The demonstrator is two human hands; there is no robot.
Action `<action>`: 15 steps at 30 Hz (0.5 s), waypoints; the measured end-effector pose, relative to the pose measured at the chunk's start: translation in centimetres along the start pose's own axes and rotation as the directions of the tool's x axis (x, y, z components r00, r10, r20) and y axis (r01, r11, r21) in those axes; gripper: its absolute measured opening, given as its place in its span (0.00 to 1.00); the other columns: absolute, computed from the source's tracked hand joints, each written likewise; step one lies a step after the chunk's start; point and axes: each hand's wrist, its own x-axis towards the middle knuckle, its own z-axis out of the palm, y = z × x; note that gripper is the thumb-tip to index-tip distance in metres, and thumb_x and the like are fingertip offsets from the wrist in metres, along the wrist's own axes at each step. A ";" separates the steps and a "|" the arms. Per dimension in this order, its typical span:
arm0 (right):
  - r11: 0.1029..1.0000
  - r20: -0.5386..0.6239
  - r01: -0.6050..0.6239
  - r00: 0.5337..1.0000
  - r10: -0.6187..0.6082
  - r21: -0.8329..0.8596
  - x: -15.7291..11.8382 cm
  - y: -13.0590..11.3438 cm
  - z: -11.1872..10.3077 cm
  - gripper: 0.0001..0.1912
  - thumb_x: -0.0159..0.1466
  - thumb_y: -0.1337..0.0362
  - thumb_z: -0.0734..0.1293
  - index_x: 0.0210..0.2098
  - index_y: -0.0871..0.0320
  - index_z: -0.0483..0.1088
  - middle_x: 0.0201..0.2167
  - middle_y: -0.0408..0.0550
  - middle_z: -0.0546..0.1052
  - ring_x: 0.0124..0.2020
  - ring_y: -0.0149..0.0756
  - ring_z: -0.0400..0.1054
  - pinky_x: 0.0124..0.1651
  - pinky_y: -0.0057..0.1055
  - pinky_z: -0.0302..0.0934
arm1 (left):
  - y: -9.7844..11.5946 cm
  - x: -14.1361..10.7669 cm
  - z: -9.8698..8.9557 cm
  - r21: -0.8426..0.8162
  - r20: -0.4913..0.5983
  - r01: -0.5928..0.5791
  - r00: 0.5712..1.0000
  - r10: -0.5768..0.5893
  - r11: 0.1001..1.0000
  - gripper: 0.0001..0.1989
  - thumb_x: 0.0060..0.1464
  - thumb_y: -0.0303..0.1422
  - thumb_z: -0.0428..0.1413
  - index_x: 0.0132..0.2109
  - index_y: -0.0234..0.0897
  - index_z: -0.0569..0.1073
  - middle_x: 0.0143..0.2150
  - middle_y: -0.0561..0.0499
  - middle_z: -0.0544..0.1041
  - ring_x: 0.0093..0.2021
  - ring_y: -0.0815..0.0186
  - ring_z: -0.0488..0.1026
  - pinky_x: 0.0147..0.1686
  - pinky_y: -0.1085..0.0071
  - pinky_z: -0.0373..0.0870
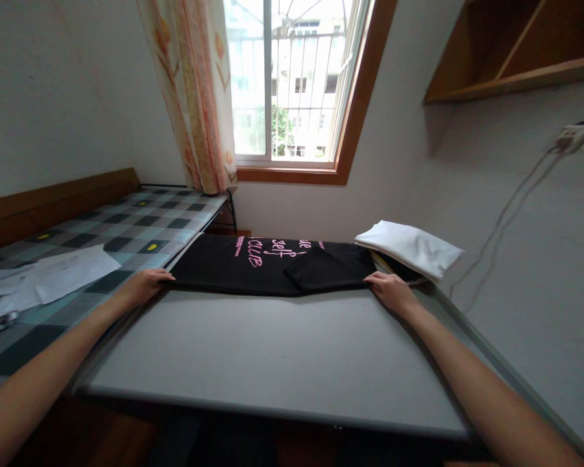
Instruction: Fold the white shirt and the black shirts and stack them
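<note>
A black T-shirt (219, 263) with pink lettering lies partly folded across the far half of the grey-white table (282, 350). One sleeve rests on top of it, toward the right. My left hand (150, 284) pinches the shirt's near left corner. At the near right corner, my right hand (389, 287) has its fingers closed on the cloth. Just beyond that hand, a folded white garment (409, 246) sits on top of darker folded cloth at the table's right edge.
A bed with a checked sheet (170, 211) adjoins the table on the left, with white papers (53, 275) on it. Behind are a curtain (199, 97) and a barred window (299, 91). A wooden shelf (511, 81) and a cable (509, 201) are on the right wall.
</note>
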 end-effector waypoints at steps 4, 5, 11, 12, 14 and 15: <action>1.000 -0.003 0.025 1.000 -0.025 0.004 -1.1 0.0 -0.4 0.17 0.64 0.68 0.58 0.41 0.55 0.78 0.42 0.49 0.79 0.37 0.41 0.74 0.44 0.37 0.64 | -0.7 -1.0 -0.2 -0.132 -0.007 0.059 0.998 -0.061 0.990 0.19 0.51 0.37 0.49 0.45 0.37 0.79 0.47 0.44 0.79 0.47 0.57 0.74 0.52 0.63 0.67; 0.999 0.001 0.022 1.000 -0.022 0.027 -1.4 0.0 -0.6 0.17 0.64 0.68 0.58 0.41 0.54 0.78 0.41 0.49 0.79 0.37 0.40 0.74 0.43 0.36 0.64 | -0.6 -1.3 -0.5 -0.163 -0.008 0.074 0.997 -0.076 0.984 0.19 0.50 0.39 0.50 0.45 0.38 0.79 0.47 0.44 0.79 0.48 0.56 0.74 0.53 0.62 0.67; 0.945 0.063 -0.014 0.998 -0.007 0.326 -3.9 0.1 -2.0 0.16 0.63 0.61 0.59 0.39 0.54 0.79 0.39 0.51 0.79 0.37 0.41 0.74 0.41 0.34 0.65 | -0.3 -4.3 -3.2 -0.342 0.020 0.166 0.985 -0.170 0.925 0.20 0.45 0.48 0.55 0.41 0.43 0.81 0.44 0.47 0.80 0.46 0.55 0.75 0.51 0.62 0.69; 0.928 0.088 -0.024 0.996 -0.009 0.371 -4.3 -0.1 -2.3 0.16 0.63 0.59 0.60 0.39 0.55 0.79 0.39 0.51 0.79 0.38 0.41 0.73 0.42 0.34 0.65 | -0.3 -4.8 -3.6 -0.365 0.036 0.187 0.982 -0.187 0.912 0.20 0.44 0.49 0.56 0.40 0.44 0.82 0.43 0.47 0.80 0.46 0.55 0.76 0.51 0.62 0.69; 0.895 0.148 -0.055 0.989 -0.013 0.443 -5.1 -0.6 -3.3 0.16 0.62 0.56 0.62 0.39 0.55 0.79 0.39 0.51 0.79 0.38 0.42 0.73 0.43 0.34 0.64 | -0.2 -5.8 -4.4 -0.392 0.076 0.225 0.974 -0.212 0.892 0.19 0.42 0.50 0.58 0.37 0.46 0.82 0.41 0.48 0.81 0.45 0.55 0.76 0.51 0.62 0.69; 0.878 0.184 -0.072 0.983 -0.019 0.473 -5.4 -0.9 -3.9 0.16 0.61 0.55 0.62 0.38 0.55 0.79 0.39 0.51 0.79 0.38 0.42 0.72 0.43 0.34 0.64 | -0.1 -6.3 -4.8 -0.400 0.099 0.244 0.970 -0.223 0.884 0.18 0.41 0.50 0.59 0.36 0.47 0.82 0.40 0.48 0.81 0.44 0.55 0.76 0.51 0.61 0.69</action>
